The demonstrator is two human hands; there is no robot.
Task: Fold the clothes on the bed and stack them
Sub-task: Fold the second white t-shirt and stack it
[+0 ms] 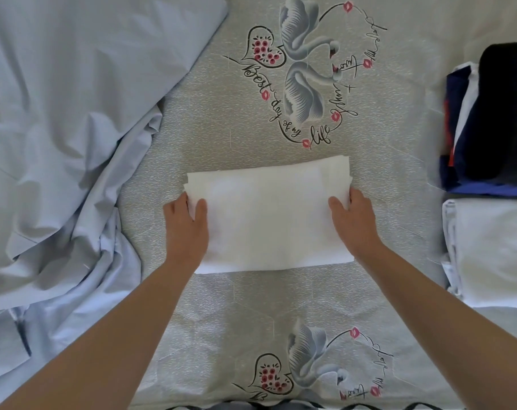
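Two hands bracket the piece now in work: the left hand (pixel 186 220) grips the left edge of a folded white cloth (pixel 269 214), thumb on top and fingers tucked beneath, and the right hand (pixel 353 218) does the same on the right edge. The cloth lies flat in the middle of the swan-printed bedspread (pixel 280 306), several layers thick at its far corners, so its folding looks finished or nearly so; I judge it ready to be carried to a pile.

To the right, near the edge of the view, sits a folded white stack (pixel 494 255), and just beyond it a dark stack (pixel 497 119) with black on top and navy, white and red layers under it. Those count as done.

To the left a large pale blue garment or sheet (pixel 59 143) lies rumpled and unfolded, reaching from the near corner to the far one; that much at least is left.

Both stacks are cut off by the right border, so the number of pieces in them cannot be told. The white cloth is overexposed, hiding its seams and kind. Whether the blue heap is one item or several is unclear.
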